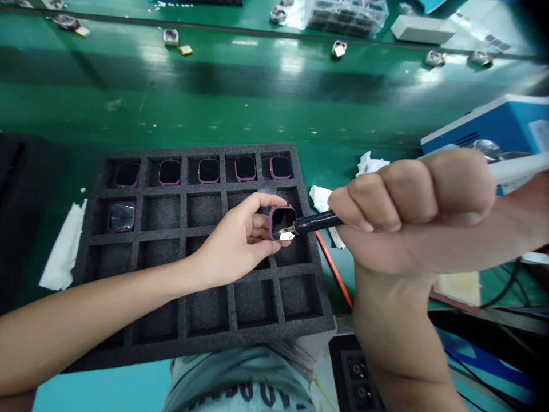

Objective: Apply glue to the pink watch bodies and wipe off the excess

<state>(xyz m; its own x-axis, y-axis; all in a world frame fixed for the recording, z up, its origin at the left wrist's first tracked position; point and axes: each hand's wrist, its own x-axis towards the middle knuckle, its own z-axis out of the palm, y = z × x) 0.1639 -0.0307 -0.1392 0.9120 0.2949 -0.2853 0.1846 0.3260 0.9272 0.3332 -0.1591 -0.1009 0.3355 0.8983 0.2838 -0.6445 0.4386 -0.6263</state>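
Note:
My left hand (235,243) grips a purple watch case (271,222) by its edges, above the right part of a black foam tray (183,229). My right hand (412,200) is closed round a black pen-like tool (317,222), whose thin metal tip points left at the lower edge of the case; whether it touches is hard to tell. A small white piece (286,236) shows at that edge. Five purple watches with dark screens fill the tray's back row, and another watch (122,217) lies in the second row at the left.
White crumpled tissue (371,164) and an orange stick (334,269) lie right of the tray; more white tissue (64,246) is at its left. A blue box (493,129) stands at the right. Small watch parts line the far ledge.

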